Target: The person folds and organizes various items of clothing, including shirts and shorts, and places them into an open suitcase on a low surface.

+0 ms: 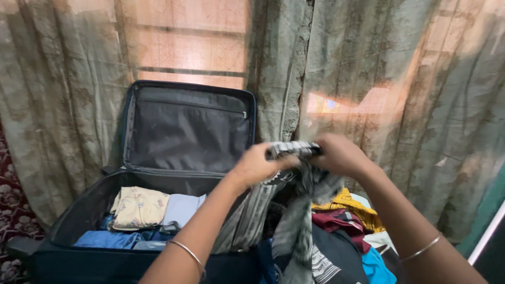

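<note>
Grey patterned cloth (297, 210) is gripped at its top by the left hand (256, 165) and right hand (339, 155), beside an open dark blue suitcase (158, 158).

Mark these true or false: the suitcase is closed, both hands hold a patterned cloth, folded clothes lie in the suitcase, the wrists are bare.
1. The suitcase is closed. False: its lid stands open.
2. The left hand and right hand hold a patterned cloth. True.
3. Folded clothes lie in the suitcase. True.
4. Both wrists are bare. False: each wears a bangle.
</note>
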